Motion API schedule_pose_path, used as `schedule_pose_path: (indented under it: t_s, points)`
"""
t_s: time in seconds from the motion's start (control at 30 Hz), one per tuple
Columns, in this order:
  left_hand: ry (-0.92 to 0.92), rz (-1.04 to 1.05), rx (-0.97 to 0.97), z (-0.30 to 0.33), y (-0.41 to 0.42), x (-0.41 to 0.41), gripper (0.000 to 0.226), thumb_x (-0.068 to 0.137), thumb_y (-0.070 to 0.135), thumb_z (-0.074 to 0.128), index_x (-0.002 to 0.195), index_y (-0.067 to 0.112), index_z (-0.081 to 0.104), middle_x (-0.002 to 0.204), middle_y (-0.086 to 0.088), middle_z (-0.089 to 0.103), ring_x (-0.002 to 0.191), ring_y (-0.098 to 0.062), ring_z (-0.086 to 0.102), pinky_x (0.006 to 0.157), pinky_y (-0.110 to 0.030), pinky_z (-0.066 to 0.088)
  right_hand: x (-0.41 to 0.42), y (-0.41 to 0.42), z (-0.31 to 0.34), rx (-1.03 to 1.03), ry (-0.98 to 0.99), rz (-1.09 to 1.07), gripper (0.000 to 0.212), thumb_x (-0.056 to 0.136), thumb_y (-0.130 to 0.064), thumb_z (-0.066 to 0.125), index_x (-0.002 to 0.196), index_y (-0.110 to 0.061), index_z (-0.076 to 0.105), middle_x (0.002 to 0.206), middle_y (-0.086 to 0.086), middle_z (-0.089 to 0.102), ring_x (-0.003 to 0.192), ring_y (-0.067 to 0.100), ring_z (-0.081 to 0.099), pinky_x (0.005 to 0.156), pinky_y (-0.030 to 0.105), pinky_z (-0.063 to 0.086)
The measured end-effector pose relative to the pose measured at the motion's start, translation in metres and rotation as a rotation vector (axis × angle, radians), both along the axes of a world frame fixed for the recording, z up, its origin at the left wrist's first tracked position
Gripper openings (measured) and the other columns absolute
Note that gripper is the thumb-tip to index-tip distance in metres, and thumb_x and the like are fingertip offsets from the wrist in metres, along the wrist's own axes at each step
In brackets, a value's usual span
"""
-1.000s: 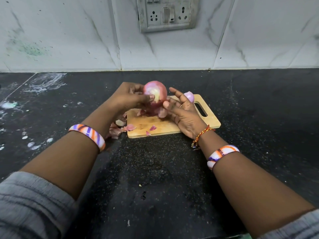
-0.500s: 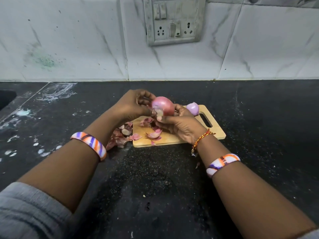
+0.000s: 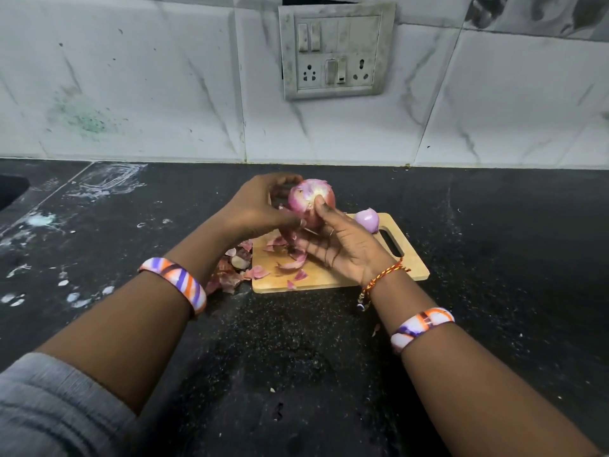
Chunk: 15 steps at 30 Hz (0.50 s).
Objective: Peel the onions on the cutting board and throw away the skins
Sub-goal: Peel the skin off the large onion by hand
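Above the left end of the wooden cutting board [image 3: 408,268] I hold a large red onion [image 3: 306,196], partly peeled, its pale root end facing me. My left hand [image 3: 253,209] grips it from the left, fingers curled round its far side. My right hand [image 3: 339,245] holds it from below and right, the thumb pressing on the root end. A smaller peeled purple onion [image 3: 367,220] lies on the board near its handle slot. Loose pink skins [image 3: 290,258] lie on the board, and a heap of skins [image 3: 230,268] sits on the counter off its left edge.
The board rests on a black speckled counter [image 3: 494,242] with white smears at the left. A white tiled wall with a switch and socket plate [image 3: 336,51] rises behind. A dark sink corner [image 3: 10,189] shows at far left.
The onion has been turned in my hands, so its pale root end now faces me. My right thumb has come up onto it. More skin pieces lie on the board.
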<state>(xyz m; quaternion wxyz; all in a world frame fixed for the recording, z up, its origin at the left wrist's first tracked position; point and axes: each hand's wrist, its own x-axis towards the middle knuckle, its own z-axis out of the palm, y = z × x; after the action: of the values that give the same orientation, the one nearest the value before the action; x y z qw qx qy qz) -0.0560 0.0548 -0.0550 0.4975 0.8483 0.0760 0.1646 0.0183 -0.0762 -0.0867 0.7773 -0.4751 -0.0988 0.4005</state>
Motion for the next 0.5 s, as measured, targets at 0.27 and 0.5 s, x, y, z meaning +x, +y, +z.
schedule_pose_path:
  t_s: [0.27, 0.5]
  points:
    - [-0.047, 0.123, -0.042, 0.007, 0.006, 0.005, 0.040, 0.079, 0.008, 0.069, 0.117, 0.007, 0.057, 0.110, -0.012, 0.065, 0.085, -0.021, 0.064, 0.077, -0.038, 0.056, 0.005, 0.002, 0.013, 0.230, 0.200, -0.130, 0.021, 0.089, -0.005, 0.056, 0.109, -0.002, 0.053, 0.100, 0.021, 0.057, 0.088, 0.030, 0.061, 0.068, 0.038, 0.056]
    - [0.000, 0.187, 0.217, 0.003, 0.006, 0.004, 0.023, 0.079, 0.034, 0.069, 0.093, 0.016, 0.072, 0.087, -0.002, 0.072, 0.076, -0.012, 0.067, 0.068, -0.026, 0.055, 0.010, -0.002, -0.009, 0.133, 0.059, -0.029, 0.013, 0.090, -0.008, 0.056, 0.102, -0.008, 0.057, 0.099, 0.018, 0.062, 0.086, 0.027, 0.065, 0.076, 0.038, 0.056]
